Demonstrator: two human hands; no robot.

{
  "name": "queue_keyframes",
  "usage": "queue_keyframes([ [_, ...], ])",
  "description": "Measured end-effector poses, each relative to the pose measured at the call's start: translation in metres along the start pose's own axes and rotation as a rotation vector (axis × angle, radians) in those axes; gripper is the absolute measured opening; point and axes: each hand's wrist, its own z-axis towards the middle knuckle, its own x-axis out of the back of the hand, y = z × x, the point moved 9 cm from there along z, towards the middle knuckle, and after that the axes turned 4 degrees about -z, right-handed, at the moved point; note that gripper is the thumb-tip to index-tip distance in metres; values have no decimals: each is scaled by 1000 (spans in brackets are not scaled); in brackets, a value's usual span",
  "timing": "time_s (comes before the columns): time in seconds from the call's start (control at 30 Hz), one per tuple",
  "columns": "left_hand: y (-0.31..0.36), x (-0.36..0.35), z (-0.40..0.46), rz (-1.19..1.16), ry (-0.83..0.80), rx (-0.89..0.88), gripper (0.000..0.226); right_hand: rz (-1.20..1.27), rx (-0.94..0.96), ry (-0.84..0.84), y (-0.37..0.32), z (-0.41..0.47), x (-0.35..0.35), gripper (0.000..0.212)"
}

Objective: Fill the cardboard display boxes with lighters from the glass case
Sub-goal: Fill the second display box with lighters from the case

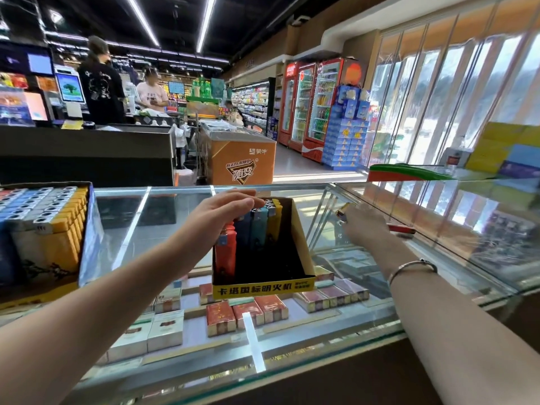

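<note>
Sunlit shop, drink fridges (309,103)

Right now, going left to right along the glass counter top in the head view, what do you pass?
Full display box of lighters → left hand resting on lighter tops → part-filled black and yellow display box → right hand holding a lighter → red lighter on the glass.

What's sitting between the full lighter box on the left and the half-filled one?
Head view: only bare glass countertop lies between the full box and the half-filled box, crossed by the left hand reaching to its lighters.
</note>
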Motion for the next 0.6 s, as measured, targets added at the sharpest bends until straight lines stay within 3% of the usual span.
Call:
queue_keyframes([
  [0.17, 1, 1, 0, 31, -3, -18, 35, 211, 94, -141, -14, -4, -6, 27],
  [0.27, 0, 1, -1, 24, -18, -1, 34, 316, 143, -223, -28, -7, 1, 5],
  [0.4, 3, 0, -2, 32, -30, -2, 33, 369, 143, -270, -48, -10, 7, 22],
  [0.47, 8, 0, -3, 34, -34, -19, 33, 576, 87, -250, -54, -8, 11, 19],
  [0.6, 15, 4, -1, 19, -11, -51, 29, 1273, 95, -146, -74, -10, 51, 14],
])
